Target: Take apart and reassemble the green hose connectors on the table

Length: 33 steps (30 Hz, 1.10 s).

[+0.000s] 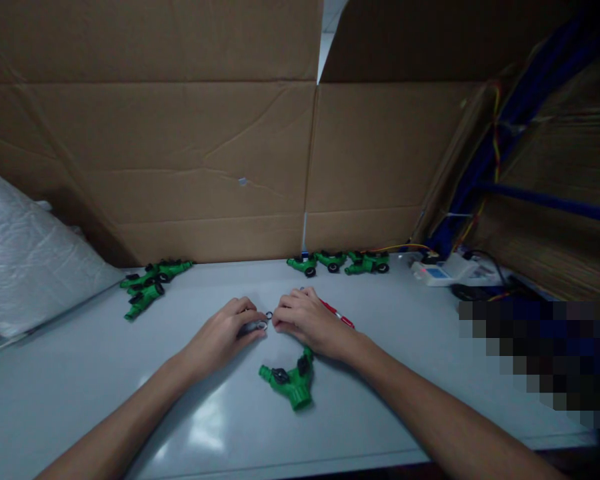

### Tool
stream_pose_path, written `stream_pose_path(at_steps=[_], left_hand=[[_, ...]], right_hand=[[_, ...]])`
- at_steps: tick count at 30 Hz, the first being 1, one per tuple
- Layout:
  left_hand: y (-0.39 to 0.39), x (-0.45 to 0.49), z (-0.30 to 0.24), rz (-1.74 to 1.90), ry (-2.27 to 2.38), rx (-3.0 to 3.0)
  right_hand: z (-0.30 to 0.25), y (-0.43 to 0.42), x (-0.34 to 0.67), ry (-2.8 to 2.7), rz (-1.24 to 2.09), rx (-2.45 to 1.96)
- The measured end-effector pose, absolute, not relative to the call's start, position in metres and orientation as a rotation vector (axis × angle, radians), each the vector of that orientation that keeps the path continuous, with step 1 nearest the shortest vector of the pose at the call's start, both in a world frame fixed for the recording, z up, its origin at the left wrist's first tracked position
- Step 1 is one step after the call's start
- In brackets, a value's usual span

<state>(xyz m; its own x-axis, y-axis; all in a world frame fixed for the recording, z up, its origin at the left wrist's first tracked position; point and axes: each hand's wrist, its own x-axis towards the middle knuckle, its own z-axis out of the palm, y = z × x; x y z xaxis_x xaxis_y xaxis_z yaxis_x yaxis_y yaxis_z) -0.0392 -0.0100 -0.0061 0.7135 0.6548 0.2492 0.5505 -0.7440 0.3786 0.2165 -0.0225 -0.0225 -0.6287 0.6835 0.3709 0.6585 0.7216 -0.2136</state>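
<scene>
My left hand (227, 331) and my right hand (307, 321) rest on the grey table (80, 373), fingertips almost meeting. Both are curled in a pinch. A small black ring (269, 315) sits between the fingertips, and a pale ring-like part (261, 325) lies under my left fingers. A red pen-like tool (337, 313) pokes out from behind my right hand; whether the hand holds it I cannot tell. Just in front of my right wrist lies a green Y-shaped hose connector (290, 381) with black knobs.
Green connectors lie at the back left (147, 283) and back middle (337, 261) against the cardboard wall (180, 167). A silvery plastic bag (25, 260) fills the left side. A small white device (443, 271) with wires sits at the back right.
</scene>
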Motion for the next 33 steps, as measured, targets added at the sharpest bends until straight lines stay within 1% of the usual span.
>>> stream_pose_path(at_steps=[8, 14, 20, 33], left_hand=[[-0.009, -0.039, -0.007, 0.612, 0.9, 2.62], [-0.007, -0.04, -0.006, 0.674, 0.911, 2.594], [-0.01, -0.039, -0.002, 0.756, 0.882, 2.611], [-0.006, -0.043, -0.005, 0.862, 0.958, 2.661]], right_hand=[[-0.015, -0.029, 0.213, -2.523, -0.045, -1.074], [-0.004, -0.03, 0.217, -2.382, 0.025, -1.114], [-0.005, -0.025, 0.221, -2.262, 0.075, -1.084], [-0.011, -0.025, 0.219, -2.246, 0.09, -1.057]])
